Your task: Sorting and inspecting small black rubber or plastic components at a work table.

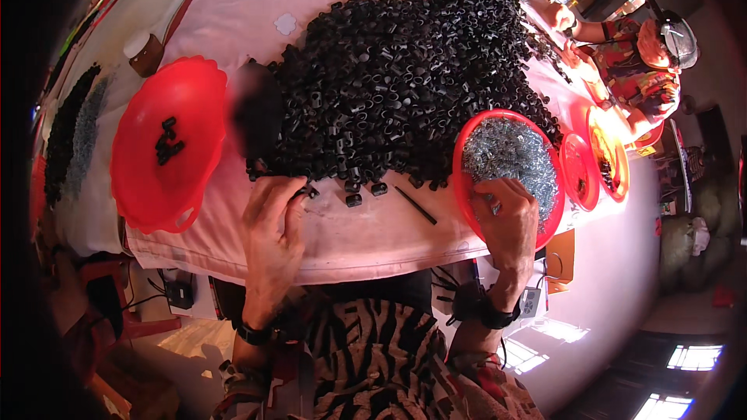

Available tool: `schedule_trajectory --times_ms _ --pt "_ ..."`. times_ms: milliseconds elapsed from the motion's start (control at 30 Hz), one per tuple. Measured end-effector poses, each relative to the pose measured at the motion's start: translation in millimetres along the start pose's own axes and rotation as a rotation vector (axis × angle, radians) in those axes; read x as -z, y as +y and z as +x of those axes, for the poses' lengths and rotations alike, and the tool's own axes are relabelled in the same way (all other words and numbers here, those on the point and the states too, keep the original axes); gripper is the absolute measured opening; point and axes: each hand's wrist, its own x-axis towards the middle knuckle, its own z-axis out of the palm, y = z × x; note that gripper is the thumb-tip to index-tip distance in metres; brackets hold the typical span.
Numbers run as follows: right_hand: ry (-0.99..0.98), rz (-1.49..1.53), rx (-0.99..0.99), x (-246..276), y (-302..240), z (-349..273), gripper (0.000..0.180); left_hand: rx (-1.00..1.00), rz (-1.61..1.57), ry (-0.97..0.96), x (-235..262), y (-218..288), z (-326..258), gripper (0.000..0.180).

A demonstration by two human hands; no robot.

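Observation:
At the near edge of a large pile of small black ring-shaped plastic parts, my left hand is closed in a pinch. A small black plastic part shows at its fingertips. My right hand reaches over the near rim of a round red bowl, fingers drawn together. Many small silvery, shiny pieces fill that bowl, and one seems to show at my right fingertips. Between my hands, a thin dark rod lies on the pink cloth, near a few stray black parts.
On the left, a red scalloped tray holds several black parts; a brown jar with a white lid stands behind it. More red bowls sit at the right. Beyond them, a person in a cap works at the table.

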Motion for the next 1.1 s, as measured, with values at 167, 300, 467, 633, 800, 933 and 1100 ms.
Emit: schedule_trajectory --times_ms 167,300,467,633,800,933,1100 --pt "-0.023 0.075 -0.041 4 -2 -1 0.01 -0.006 -0.083 0.06 10 -8 -8 0.027" --pt "-0.058 0.05 0.029 2 3 0 0.011 0.0 -0.225 0.058 9 -7 2 0.03" --pt "-0.067 0.049 0.069 -1 -1 3 0.016 0.067 -0.322 0.005 7 1 3 0.033" --pt "-0.121 0.143 -0.061 -1 1 0 0.019 0.137 -0.459 -0.039 -1 0 -13 0.031" --pt "-0.113 -0.022 0.105 -6 7 6 0.021 0.189 -0.564 -0.021 -6 5 -20 0.029" --pt "-0.095 0.102 0.009 -9 0 6 0.022 0.159 -0.529 -0.079 -4 -2 -23 0.03" --pt "0.054 0.113 0.057 -8 -2 4 0.023 0.18 -0.556 -0.096 -1 -1 -24 0.03"
